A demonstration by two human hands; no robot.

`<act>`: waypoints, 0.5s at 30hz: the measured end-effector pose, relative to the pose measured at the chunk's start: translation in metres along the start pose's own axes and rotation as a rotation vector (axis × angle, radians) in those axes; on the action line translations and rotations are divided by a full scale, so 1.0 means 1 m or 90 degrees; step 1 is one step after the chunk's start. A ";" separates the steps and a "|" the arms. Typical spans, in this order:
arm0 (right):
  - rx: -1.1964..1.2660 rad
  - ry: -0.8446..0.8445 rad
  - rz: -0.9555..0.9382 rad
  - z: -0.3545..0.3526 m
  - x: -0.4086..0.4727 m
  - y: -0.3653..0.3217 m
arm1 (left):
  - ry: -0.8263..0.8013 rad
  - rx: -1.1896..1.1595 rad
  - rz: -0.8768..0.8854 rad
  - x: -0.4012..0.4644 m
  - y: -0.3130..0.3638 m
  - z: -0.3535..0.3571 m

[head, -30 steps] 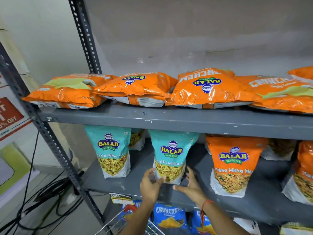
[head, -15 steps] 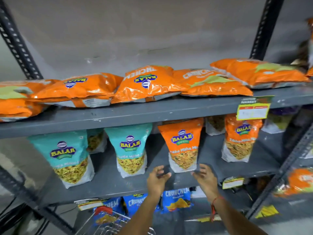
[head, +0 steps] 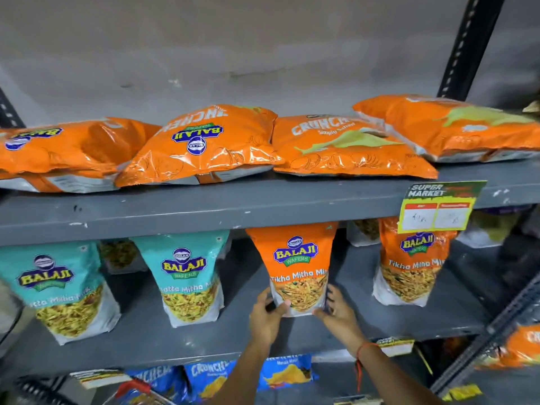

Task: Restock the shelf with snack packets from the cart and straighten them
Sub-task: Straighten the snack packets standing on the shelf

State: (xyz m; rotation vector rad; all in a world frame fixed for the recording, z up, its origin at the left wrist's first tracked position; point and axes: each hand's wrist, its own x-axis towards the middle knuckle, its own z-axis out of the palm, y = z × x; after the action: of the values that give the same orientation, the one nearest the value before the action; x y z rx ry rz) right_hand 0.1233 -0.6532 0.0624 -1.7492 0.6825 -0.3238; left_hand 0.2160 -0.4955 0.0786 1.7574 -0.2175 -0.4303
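An orange Tikha Mitha Mix pouch (head: 295, 258) stands upright on the middle grey shelf (head: 292, 337). My left hand (head: 264, 317) grips its lower left corner and my right hand (head: 339, 312) grips its lower right corner. Two teal Khatta Mitha pouches (head: 188, 276) (head: 55, 290) stand to the left, and another orange pouch (head: 412, 258) to the right. Several orange Crunchex bags (head: 204, 144) lie flat on the upper shelf (head: 233, 209). The red handle of the cart (head: 131, 387) shows at the bottom left.
A yellow-green price tag (head: 438, 206) hangs from the upper shelf edge at right. Blue Crunchex packets (head: 286, 372) stand on the shelf below. Black perforated uprights (head: 467, 45) frame the rack. More pouches stand behind the front row.
The view has shifted right along the shelf. My hands have moved from the teal pouch to the orange pouch and closed on its bottom corners.
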 end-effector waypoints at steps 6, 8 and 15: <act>0.038 -0.020 -0.002 -0.008 -0.004 -0.011 | 0.011 0.016 0.037 -0.012 0.012 0.003; 0.017 0.072 -0.027 -0.015 -0.012 -0.015 | 0.089 0.078 0.096 -0.031 0.018 0.008; -0.010 0.533 -0.131 -0.085 -0.044 -0.016 | -0.054 0.256 0.248 -0.062 0.031 0.093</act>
State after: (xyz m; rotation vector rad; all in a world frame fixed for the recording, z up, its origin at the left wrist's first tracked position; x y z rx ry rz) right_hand 0.0463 -0.6910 0.1075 -1.6715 1.0864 -1.2338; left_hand 0.1248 -0.5630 0.1024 2.0276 -0.7353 -0.1829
